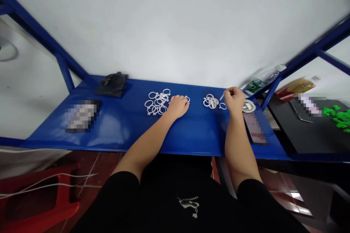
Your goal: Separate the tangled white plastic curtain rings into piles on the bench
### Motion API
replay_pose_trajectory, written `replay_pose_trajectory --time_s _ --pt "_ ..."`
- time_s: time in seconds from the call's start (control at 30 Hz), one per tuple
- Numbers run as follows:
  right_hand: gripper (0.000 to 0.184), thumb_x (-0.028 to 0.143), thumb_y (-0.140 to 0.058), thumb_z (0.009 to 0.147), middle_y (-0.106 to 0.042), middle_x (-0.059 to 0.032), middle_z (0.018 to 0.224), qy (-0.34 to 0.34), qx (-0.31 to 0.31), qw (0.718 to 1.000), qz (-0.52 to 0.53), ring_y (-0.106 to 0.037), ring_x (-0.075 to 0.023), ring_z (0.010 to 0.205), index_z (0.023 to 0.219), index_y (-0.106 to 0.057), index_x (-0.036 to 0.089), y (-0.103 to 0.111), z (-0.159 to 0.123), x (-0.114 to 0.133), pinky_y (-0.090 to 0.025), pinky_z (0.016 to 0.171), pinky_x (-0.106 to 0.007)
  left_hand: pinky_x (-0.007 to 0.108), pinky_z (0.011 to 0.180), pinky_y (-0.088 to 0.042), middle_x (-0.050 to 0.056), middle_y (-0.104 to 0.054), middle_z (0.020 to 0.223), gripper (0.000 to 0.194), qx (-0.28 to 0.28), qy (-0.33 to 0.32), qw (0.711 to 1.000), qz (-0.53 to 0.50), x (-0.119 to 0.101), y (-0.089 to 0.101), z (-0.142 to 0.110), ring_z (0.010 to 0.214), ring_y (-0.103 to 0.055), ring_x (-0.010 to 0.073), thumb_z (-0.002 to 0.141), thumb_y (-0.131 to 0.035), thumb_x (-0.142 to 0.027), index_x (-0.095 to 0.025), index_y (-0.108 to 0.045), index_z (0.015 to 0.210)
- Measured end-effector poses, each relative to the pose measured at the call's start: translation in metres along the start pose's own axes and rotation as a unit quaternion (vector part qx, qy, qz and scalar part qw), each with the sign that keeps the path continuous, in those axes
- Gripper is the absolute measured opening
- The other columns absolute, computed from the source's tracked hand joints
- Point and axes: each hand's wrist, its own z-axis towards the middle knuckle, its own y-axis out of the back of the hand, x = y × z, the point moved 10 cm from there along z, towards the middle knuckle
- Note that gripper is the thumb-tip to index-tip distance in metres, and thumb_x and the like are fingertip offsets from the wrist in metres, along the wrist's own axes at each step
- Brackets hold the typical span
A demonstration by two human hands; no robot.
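Observation:
On the blue table [128, 127] my left hand [178, 106] rests closed beside a loose pile of white plastic rings [158, 102]; a white ring [187, 99] peeks out at its fingertips. My right hand [234, 99] is closed in a pinch on a small white piece [221, 97] that sticks out to the left. Just left of that hand lies a smaller cluster of joined white rings [210, 101], with a single ring [222, 106] below it.
A dark crumpled object [112, 83] lies at the back left, a blurred flat item [81, 115] further left. By my right hand are a white round roll [248, 106], a phone [255, 127] and a lying plastic bottle [261, 79]. Green parts [339, 116] sit on a neighbouring black surface.

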Motion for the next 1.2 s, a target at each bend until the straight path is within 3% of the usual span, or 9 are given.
replay_pose_trajectory --time_s 0.17,0.37,0.5,0.6,0.73,0.87,1.03,1.2 --pt "0.013 0.028 -0.058 0.080 -0.070 -0.0031 0.073 -0.015 0.042 0.999 -0.026 -0.063 -0.0223 0.073 0.078 -0.069 0.021 -0.012 -0.001 -0.005 -0.048 0.074 -0.034 0.050 0.105 -0.045 0.008 -0.074 0.092 0.012 0.007 0.021 1.000 -0.020 0.002 0.001 0.000 0.101 -0.066 0.0312 0.098 -0.069 -0.034 -0.022 -0.070 0.097" --pt "0.023 0.041 -0.063 0.085 -0.069 -0.0010 0.071 -0.020 0.027 0.999 0.030 -0.061 -0.0196 0.069 0.081 -0.071 0.020 -0.014 0.002 -0.012 -0.048 0.073 -0.033 0.047 0.110 -0.045 0.008 -0.075 0.107 0.019 0.037 0.031 0.999 0.014 0.003 -0.002 0.000 0.113 -0.066 0.0295 0.097 -0.069 -0.023 -0.023 -0.070 0.116" --pt "0.026 0.044 -0.064 0.087 -0.070 -0.0014 0.073 -0.013 0.030 0.999 0.043 -0.063 -0.0199 0.071 0.083 -0.071 0.019 -0.018 0.003 -0.015 -0.050 0.075 -0.033 0.047 0.107 -0.051 0.012 -0.067 0.128 0.034 0.014 0.015 1.000 0.003 0.001 0.001 0.000 0.118 -0.066 0.0304 0.092 -0.069 -0.015 -0.021 -0.071 0.125" --pt "0.027 0.045 -0.063 0.089 -0.073 -0.0027 0.077 0.014 0.041 0.997 0.063 -0.065 -0.0204 0.073 0.087 -0.072 0.019 -0.029 -0.005 -0.002 -0.051 0.074 -0.033 0.044 0.107 -0.054 0.013 -0.062 0.135 0.042 0.000 -0.012 1.000 -0.020 -0.003 0.002 -0.001 0.122 -0.065 0.0294 0.087 -0.069 -0.008 -0.020 -0.070 0.128" --pt "0.029 0.042 -0.061 0.095 -0.078 -0.0064 0.093 0.116 0.134 0.982 0.062 -0.068 -0.0215 0.077 0.107 -0.075 0.020 -0.064 -0.034 0.042 -0.054 0.077 -0.035 0.042 0.106 -0.057 0.012 -0.058 0.136 0.036 -0.003 -0.078 0.996 -0.046 -0.016 -0.001 -0.002 0.126 -0.062 0.0270 0.089 -0.066 -0.004 -0.020 -0.072 0.121" --pt "0.030 0.033 -0.056 0.100 -0.078 -0.0111 0.110 0.224 0.244 0.943 0.014 -0.071 -0.0261 0.094 0.120 -0.073 0.020 -0.099 -0.071 0.080 -0.055 0.086 -0.039 0.044 0.106 -0.059 0.011 -0.055 0.139 0.037 -0.002 -0.097 0.994 -0.052 -0.022 -0.002 -0.004 0.129 -0.061 0.0272 0.091 -0.066 -0.005 -0.022 -0.068 0.124" --pt "0.042 0.023 -0.058 0.097 -0.078 -0.0105 0.117 0.233 0.321 0.918 -0.023 -0.072 -0.0281 0.103 0.139 -0.065 0.019 -0.121 -0.087 0.083 -0.055 0.091 -0.040 0.048 0.111 -0.058 0.015 -0.048 0.149 0.051 -0.002 -0.086 0.993 -0.078 -0.021 0.001 -0.004 0.139 -0.057 0.0315 0.088 -0.070 -0.006 -0.021 -0.060 0.135" --pt "0.035 0.019 -0.055 0.100 -0.079 -0.0125 0.118 0.229 0.337 0.910 -0.080 -0.073 -0.0283 0.102 0.131 -0.069 0.018 -0.128 -0.088 0.077 -0.053 0.087 -0.037 0.048 0.112 -0.058 0.014 -0.047 0.151 0.055 -0.005 -0.098 0.991 -0.094 -0.025 0.002 -0.004 0.142 -0.056 0.0313 0.088 -0.070 -0.005 -0.023 -0.056 0.138"
